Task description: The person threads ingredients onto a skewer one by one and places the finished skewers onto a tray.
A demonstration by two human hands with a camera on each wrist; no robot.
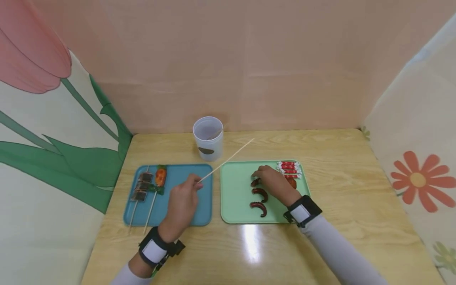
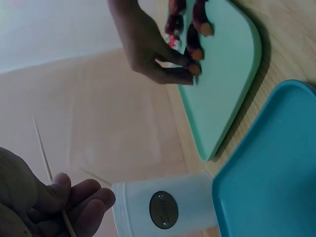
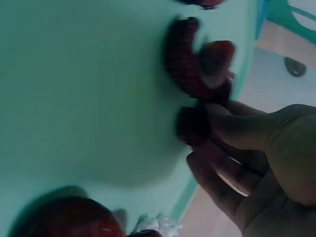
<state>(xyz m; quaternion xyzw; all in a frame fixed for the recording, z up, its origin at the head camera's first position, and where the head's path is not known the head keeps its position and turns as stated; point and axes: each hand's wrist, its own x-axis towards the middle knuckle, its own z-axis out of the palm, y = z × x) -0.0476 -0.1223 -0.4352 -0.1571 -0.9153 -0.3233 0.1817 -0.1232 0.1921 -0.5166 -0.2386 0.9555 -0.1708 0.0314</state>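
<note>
My left hand (image 1: 181,205) grips a thin wooden skewer (image 1: 228,160), which slants up and to the right over the gap between two trays. Over the light green tray (image 1: 233,190), my right hand (image 1: 273,181) pinches a curved dark-red tentacle-like piece (image 3: 193,126) between thumb and fingers. Another such curved piece (image 1: 260,194) lies just below it, with one more (image 1: 258,206) nearest the tray's front. Orange ends show on these pieces in the left wrist view. A round reddish piece (image 1: 292,182) is partly hidden behind my right hand.
Red-and-white sticks (image 1: 289,167) fill the green tray's back right corner. Two loaded skewers, one with dark chunks (image 1: 141,186) and one with an orange piece (image 1: 160,178) between green leaves, lie on the blue tray (image 1: 204,217). A white cup (image 1: 210,146) stands behind the trays.
</note>
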